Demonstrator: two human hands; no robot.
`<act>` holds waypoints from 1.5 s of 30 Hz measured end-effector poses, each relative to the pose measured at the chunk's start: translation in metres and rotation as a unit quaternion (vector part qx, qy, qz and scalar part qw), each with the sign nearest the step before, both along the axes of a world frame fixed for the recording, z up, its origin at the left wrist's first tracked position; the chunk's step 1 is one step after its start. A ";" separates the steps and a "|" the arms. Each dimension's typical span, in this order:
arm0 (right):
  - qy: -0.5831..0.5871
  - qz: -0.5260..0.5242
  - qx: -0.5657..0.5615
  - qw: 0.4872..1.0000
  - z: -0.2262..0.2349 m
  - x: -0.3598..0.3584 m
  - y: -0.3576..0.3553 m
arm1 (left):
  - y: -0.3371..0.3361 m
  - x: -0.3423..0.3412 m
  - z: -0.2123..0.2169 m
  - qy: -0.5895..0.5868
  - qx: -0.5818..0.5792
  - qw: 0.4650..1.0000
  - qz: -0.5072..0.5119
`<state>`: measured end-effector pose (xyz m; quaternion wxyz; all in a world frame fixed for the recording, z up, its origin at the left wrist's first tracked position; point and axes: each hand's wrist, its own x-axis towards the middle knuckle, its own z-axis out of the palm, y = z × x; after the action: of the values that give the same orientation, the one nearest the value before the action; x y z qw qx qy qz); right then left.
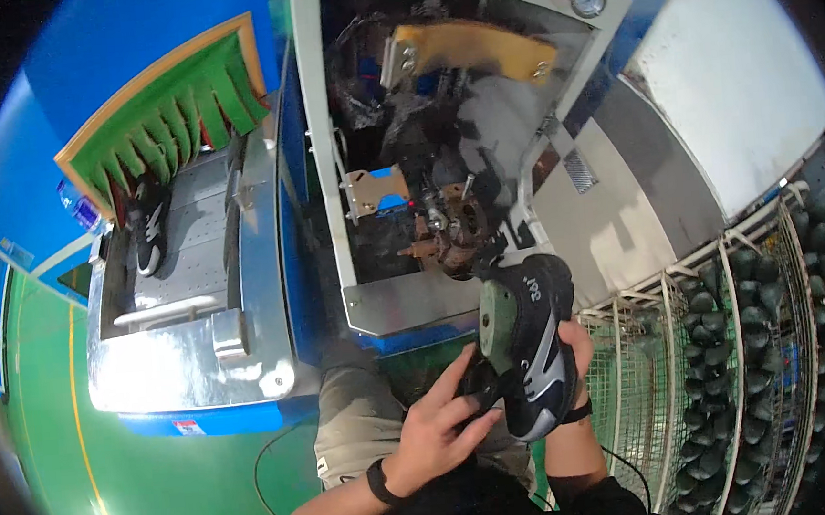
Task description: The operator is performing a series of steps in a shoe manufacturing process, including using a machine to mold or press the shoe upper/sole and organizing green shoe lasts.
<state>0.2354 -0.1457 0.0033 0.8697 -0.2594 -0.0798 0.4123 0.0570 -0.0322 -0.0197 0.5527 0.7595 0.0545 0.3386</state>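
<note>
Close in, both hands are busy with a black shoe [558, 319], held up toe-down before the person's lap. The right hand [580, 343] grips it from its far side, while the left hand [436, 434] has its fingers closed on a dark flap [483, 375] by the opening; whether that flap belongs to the shoe cannot be told. A green last [500, 326] shows inside the collar, so the shoe seems already shaped around it, with the last not yet out. Beyond, to the right, a wire rack [675, 373] carries rows of dark rounded pieces [707, 371]. Straight ahead, the open machine's metal fixture [463, 227] bears no shoe. Farther left, a second shoe [148, 242] lies on a conveyor [190, 225] by a green fringed curtain [167, 102], perhaps one stage apart; how much handling remains is unclear.
</note>
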 end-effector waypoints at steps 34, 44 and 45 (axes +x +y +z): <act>-0.761 -0.019 -0.477 0.439 0.130 0.098 0.184 | 0.032 -0.025 -0.065 0.245 -0.050 0.968 -0.028; -0.753 -0.202 -0.446 0.440 0.125 0.053 0.161 | 0.005 -0.024 -0.041 0.186 0.013 0.978 -0.093; -0.764 -0.210 -0.451 0.411 0.127 0.035 0.150 | 0.000 -0.027 -0.043 0.177 0.028 0.980 -0.091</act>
<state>0.2708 0.0040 0.1307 0.2662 -0.8308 -0.4563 -0.1755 0.0302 -0.0324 -0.0631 0.5416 0.8241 0.0731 0.1488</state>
